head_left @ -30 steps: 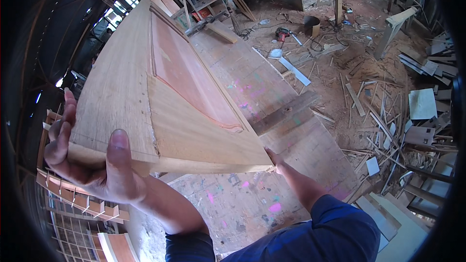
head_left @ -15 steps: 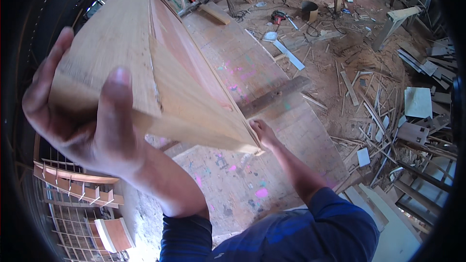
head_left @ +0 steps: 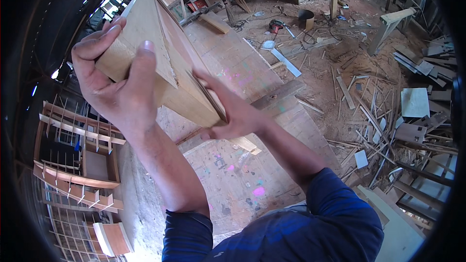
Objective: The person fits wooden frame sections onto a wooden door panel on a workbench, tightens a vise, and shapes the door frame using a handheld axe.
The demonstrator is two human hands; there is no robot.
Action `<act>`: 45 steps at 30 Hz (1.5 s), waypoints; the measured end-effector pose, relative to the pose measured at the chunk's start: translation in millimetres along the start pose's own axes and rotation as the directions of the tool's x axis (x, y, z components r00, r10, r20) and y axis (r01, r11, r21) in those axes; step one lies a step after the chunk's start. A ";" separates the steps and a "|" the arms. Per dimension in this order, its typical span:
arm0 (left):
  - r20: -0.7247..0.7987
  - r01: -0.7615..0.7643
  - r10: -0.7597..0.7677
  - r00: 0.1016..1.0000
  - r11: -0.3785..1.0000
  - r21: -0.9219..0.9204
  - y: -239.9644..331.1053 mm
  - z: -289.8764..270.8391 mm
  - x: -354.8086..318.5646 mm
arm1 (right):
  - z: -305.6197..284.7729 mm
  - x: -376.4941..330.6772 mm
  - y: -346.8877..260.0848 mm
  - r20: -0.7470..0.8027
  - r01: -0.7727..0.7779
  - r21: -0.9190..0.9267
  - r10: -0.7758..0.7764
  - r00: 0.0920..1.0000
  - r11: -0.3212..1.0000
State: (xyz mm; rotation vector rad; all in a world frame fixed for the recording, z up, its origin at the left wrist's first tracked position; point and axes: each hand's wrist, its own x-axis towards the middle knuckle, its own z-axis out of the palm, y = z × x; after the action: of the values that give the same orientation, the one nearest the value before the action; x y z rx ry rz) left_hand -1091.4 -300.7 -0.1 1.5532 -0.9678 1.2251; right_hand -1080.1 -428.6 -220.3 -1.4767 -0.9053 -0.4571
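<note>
A long, boxy pale wooden panel (head_left: 150,31) is tilted up in front of me, its far end pointing away to the upper left. My left hand (head_left: 121,85) grips its raised near corner, the thumb on the upper face and the fingers curled round the outer edge. Lower down, my right hand (head_left: 238,114) holds the right side near the bottom end, fingers along the side and thumb below. Beneath the right hand pokes the end of a pale wooden strip (head_left: 250,148). The panel's underside is mostly hidden.
Under the panel lies a paint-spotted board surface (head_left: 242,179), crossed by a dark wooden beam (head_left: 279,94). A red power tool (head_left: 275,25) and a dark bucket (head_left: 306,18) sit on the littered floor. Offcuts (head_left: 412,128) pile up at the right; slatted wooden frames (head_left: 80,133) stand at the left.
The panel has turned and narrowed in view, its raised corner moving right and away. My left hand went with it. My right hand shifted left and up along the side, its fingers spreading over it.
</note>
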 end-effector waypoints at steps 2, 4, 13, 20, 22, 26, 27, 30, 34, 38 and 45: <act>0.076 0.035 -0.027 0.997 0.994 -0.104 0.5 -10.0 20.2 | 14.5 -32.7 18.2 -0.003 -0.049 0.058 0.049 0.999 0.997; 0.208 0.108 -0.081 0.975 0.987 -0.121 -0.6 -19.6 39.3 | 28.8 -78.5 41.3 0.016 -0.282 0.113 0.282 0.959 0.953; 0.594 0.020 0.129 0.794 0.971 -0.237 -18.7 -11.8 58.9 | 64.8 -206.6 110.9 -0.086 -0.590 -0.199 0.585 0.806 0.783; 0.577 0.030 0.155 0.802 0.954 -0.297 -15.4 -8.9 59.4 | 76.6 -209.4 114.8 -0.256 -0.537 -0.149 0.492 0.832 0.830; 0.611 0.029 0.144 0.778 0.964 -0.264 -10.0 -8.1 60.8 | 77.3 -212.6 110.9 -0.255 -0.560 -0.138 0.517 0.817 0.817; 0.690 -0.012 0.158 0.706 0.977 -0.212 9.9 -9.3 63.5 | 69.4 -224.0 92.4 -0.245 -0.588 -0.131 0.549 0.799 0.798; 0.691 -0.005 0.156 0.705 0.976 -0.216 15.9 -10.8 62.9 | 65.6 -228.6 86.3 -0.201 -0.636 -0.092 0.611 0.766 0.766; 0.692 -0.035 0.110 0.713 0.992 -0.122 33.5 -17.5 57.4 | 49.7 -250.2 71.1 -0.120 -0.582 -0.191 0.570 0.813 0.790; 0.692 -0.042 0.071 0.719 0.997 -0.059 51.7 -23.6 52.0 | 34.5 -288.0 87.5 0.004 -0.575 0.504 0.664 0.748 0.645; 0.689 -0.084 0.070 0.721 0.996 -0.014 75.2 -28.6 46.5 | 41.0 -318.4 144.8 0.213 -0.834 0.514 0.911 0.353 0.203; 0.698 -0.061 -0.032 0.715 0.992 0.107 130.1 -44.3 34.1 | 69.6 -344.9 176.7 0.288 -0.928 0.325 0.954 -0.083 -0.179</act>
State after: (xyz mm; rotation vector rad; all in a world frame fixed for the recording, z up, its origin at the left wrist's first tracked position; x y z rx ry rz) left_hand -1219.1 -296.5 61.1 2.1838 -1.3972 0.6850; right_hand -1173.1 -434.7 -602.8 -1.2431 0.4340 0.8927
